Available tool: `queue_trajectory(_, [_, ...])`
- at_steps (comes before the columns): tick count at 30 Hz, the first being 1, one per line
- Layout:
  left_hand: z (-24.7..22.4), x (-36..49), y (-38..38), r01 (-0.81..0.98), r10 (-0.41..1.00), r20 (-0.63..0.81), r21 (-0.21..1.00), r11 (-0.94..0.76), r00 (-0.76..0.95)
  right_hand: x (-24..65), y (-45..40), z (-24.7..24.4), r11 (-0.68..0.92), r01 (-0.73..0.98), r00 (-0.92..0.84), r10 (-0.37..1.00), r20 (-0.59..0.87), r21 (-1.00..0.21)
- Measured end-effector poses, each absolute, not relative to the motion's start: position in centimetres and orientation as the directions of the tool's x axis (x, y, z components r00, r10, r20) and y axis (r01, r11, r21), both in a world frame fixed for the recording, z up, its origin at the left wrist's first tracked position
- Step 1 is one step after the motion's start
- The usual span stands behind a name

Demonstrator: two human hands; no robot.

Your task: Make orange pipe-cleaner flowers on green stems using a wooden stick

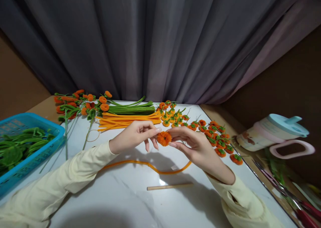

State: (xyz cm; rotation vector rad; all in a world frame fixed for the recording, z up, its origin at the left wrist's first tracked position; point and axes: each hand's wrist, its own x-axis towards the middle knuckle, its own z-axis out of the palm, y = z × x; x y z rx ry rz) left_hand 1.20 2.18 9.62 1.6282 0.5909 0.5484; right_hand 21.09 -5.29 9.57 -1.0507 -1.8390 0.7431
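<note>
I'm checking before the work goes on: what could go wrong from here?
The orange flower sits at the fingertips of both the left hand and right hand; it might slip or get squashed if pressed hard.
The orange strand runs to the left sleeve, which could drag it.
The small flower heads lie close to the right forearm, so an outward sweep could knock them.

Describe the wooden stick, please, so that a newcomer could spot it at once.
Find the white tabletop, then the long orange strip curving across its near part. The stick lies on the wearer's side of it: straight and pale brown, unlike that wavy strip.
</note>
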Motion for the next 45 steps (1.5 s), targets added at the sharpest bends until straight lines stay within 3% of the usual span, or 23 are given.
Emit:
queue_trajectory(8, [9.7, 1.5, 1.4, 0.182, 0.697, -0.090, 0.982, -0.058, 0.711, 20.7, -5.6, 9.3, 0.529, 0.447, -0.294, 0.848, 0.440, -0.721])
queue_trajectory(17, [9.6, 1.4, 1.6, 0.159, 0.654, -0.115, 0.987, -0.008, 0.747, 21.7, -5.8, 7.5, 0.453, 0.640, -0.270, 0.889, 0.370, -0.621])
queue_trajectory(23, [7.8, 2.4, 0.6, 0.175, 0.515, -0.228, 0.973, 0.149, 0.826, 22.1, -8.7, 4.7, 0.401, 0.574, -0.223, 0.916, 0.334, -0.714])
queue_trajectory(31, [3.0, 4.1, -0.4, 0.127, 0.375, -0.318, 0.882, 0.454, 0.871, 23.7, -12.9, 4.2, 0.091, 0.509, -0.167, 0.986, 0.006, -0.856])
queue_trajectory(34, [1.7, 4.4, -0.7, 0.099, 0.339, -0.333, 0.826, 0.555, 0.880, 23.5, -13.4, 3.2, 0.091, 0.518, -0.126, 0.992, 0.029, -0.850])
queue_trajectory(37, [0.9, 4.5, -0.8, 0.081, 0.331, -0.354, 0.780, 0.620, 0.875, 24.4, -12.6, 2.4, 0.220, 0.669, -0.065, 0.969, 0.239, -0.710])
queue_trajectory(40, [0.7, 4.5, -0.4, 0.008, 0.401, -0.384, 0.730, 0.684, 0.832, 27.2, -10.6, 2.3, 0.265, 0.896, -0.077, 0.884, 0.461, -0.357])
queue_trajectory(43, [0.6, 4.5, 0.3, -0.074, 0.447, -0.417, 0.660, 0.747, 0.792, 30.4, -8.1, 2.4, 0.162, 0.986, -0.157, 0.892, 0.424, 0.025])
queue_trajectory(45, [0.5, 4.5, 0.7, -0.095, 0.442, -0.438, 0.618, 0.780, 0.783, 31.8, -6.6, 2.3, 0.142, 0.967, -0.209, 0.917, 0.339, 0.212])
